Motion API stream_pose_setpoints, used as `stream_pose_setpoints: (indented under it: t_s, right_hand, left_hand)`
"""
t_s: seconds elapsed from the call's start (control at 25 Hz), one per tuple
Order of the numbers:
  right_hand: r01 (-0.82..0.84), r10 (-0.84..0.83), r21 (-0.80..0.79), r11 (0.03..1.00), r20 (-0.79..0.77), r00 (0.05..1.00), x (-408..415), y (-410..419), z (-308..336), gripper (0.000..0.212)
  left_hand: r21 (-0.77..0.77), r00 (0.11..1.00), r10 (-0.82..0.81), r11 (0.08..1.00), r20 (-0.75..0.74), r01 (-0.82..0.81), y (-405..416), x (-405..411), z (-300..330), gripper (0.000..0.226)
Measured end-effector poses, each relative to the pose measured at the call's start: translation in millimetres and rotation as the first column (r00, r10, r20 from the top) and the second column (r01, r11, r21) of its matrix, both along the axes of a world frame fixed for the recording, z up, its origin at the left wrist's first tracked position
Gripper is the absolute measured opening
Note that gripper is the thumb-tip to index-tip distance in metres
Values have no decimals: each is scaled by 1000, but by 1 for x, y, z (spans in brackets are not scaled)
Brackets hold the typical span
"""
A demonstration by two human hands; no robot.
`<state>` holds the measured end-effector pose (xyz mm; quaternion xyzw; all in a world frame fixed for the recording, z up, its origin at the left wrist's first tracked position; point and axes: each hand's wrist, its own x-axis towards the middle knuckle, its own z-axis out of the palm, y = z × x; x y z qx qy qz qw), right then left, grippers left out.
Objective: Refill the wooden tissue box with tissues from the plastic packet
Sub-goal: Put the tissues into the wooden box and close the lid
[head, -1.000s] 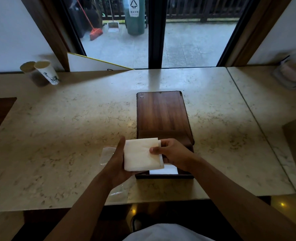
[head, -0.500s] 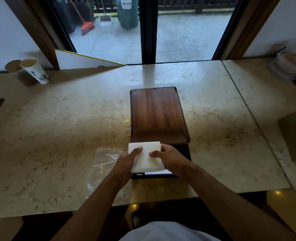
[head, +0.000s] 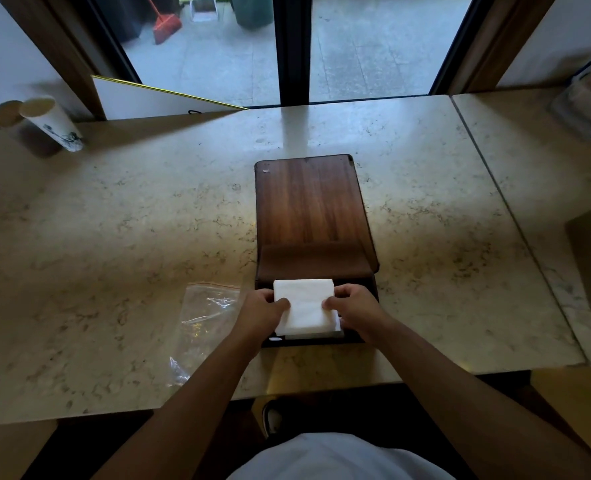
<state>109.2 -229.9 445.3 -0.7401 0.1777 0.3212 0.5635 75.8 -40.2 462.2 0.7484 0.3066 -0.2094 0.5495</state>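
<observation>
A dark wooden tissue box (head: 309,209) lies on the marble counter, its lid slid back so the near end is uncovered. A white stack of tissues (head: 304,304) sits over that opening, partly inside it. My left hand (head: 261,311) grips the stack's left edge and my right hand (head: 351,308) grips its right edge, thumbs on top. The clear plastic packet (head: 204,320) lies flat and crumpled on the counter just left of the box, apart from my hands.
Two paper cups (head: 49,121) stand at the far left by the wall. A white board (head: 155,100) leans against the window frame behind. A wrapped bundle (head: 588,98) lies at the far right. The counter's front edge (head: 322,386) runs just below the box.
Both hands have carried the tissue stack forward and down, from above the box's near edge into the uncovered opening. The plastic packet now lies uncovered beside the box.
</observation>
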Motion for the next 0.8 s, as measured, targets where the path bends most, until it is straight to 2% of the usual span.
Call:
stream_pose_setpoints:
  t_s: [0.08,0.16,0.36,0.6,0.8]
  right_hand:
    - [-3,8,-103,995,44,999,1,-2,-6,16]
    - [-16,37,-235,972,87,996,2,-3,-12,17]
    - [-104,182,-463,880,128,975,1,-6,-23,21]
    - [-135,244,-532,836,139,960,0,-5,-30,24]
    - [-141,283,-572,808,166,945,0,-4,-33,23]
  left_hand:
    - [107,995,-91,990,-26,94,-4,3,-8,4]
    - [236,983,-180,954,-37,184,-7,6,-18,13]
    - [390,971,-229,890,-68,237,-17,8,-31,11]
    - [513,964,-253,820,-77,256,-27,7,-35,9]
    - [555,953,-290,780,-87,288,-26,6,-38,17]
